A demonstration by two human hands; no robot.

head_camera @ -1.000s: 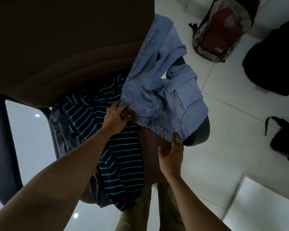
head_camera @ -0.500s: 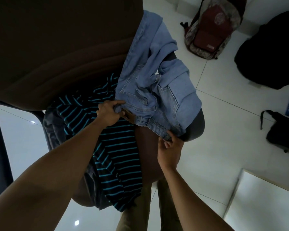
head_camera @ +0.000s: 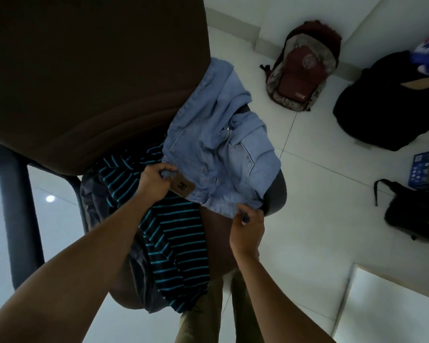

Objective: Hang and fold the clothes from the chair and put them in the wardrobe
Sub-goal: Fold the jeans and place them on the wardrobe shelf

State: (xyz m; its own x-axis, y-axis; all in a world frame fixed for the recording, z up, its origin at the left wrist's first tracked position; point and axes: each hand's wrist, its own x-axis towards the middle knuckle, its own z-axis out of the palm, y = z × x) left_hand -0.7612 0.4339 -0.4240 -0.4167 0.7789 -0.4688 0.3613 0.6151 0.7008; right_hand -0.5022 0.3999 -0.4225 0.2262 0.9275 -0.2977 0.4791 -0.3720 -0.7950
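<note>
The pale denim jeans [head_camera: 216, 154] lie crumpled on the seat of the brown chair [head_camera: 84, 82], one leg trailing up beside the backrest. The left hand [head_camera: 156, 184] has its fingers [head_camera: 164, 170] curled round the waistband just beside the leather patch, and the right hand [head_camera: 248, 229] pinches the other end of the waistband by the armrest. The step in hand looks like picking the jeans up by the waist, first of the pile. Beneath them a dark shirt with teal stripes [head_camera: 174, 233] and a grey garment [head_camera: 94, 201] hang over the seat front. The next move probably calls for lifting both hands together so the legs fall free without dragging the shirt. No wardrobe is in view.
</note>
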